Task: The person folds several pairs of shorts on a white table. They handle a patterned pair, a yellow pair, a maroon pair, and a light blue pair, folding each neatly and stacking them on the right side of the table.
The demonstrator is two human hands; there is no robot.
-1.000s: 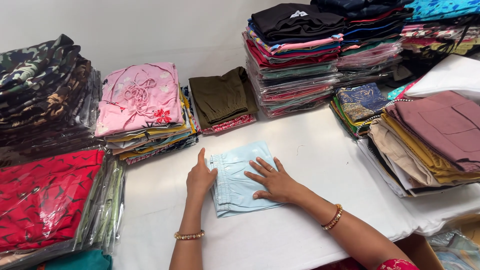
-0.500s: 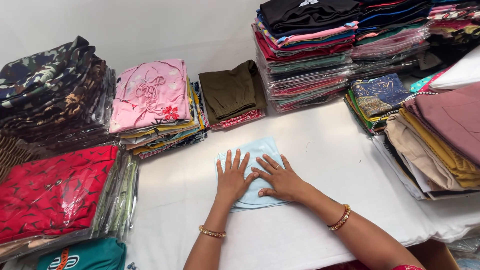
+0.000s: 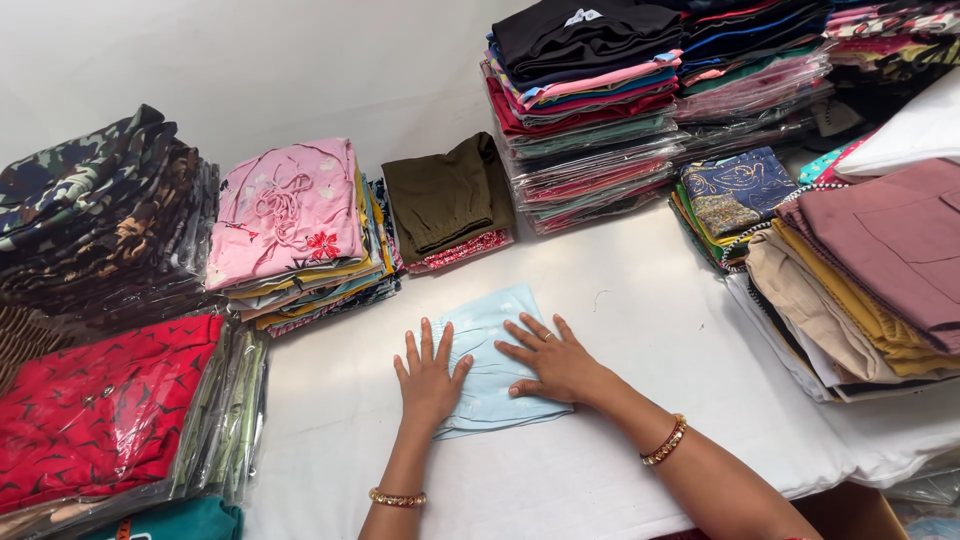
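A folded light blue garment (image 3: pixel 493 338) lies flat on the white table (image 3: pixel 640 300) in front of me. My left hand (image 3: pixel 428 378) rests palm down on its left edge, fingers spread. My right hand (image 3: pixel 553 360) lies flat on its right half, fingers apart and pointing left. Both wrists wear bangles. Neither hand grips anything.
Piles of folded clothes ring the table: a dark patterned stack (image 3: pixel 95 225) and red packaged garments (image 3: pixel 95 410) at left, a pink-topped pile (image 3: pixel 290 225), olive cloth (image 3: pixel 445 195), tall bagged stacks (image 3: pixel 600 100) at the back, mauve and yellow piles (image 3: pixel 880 270) at right.
My left hand has slid from the garment's far left edge onto its left part, and both hands now press flat. The view has shifted slightly.
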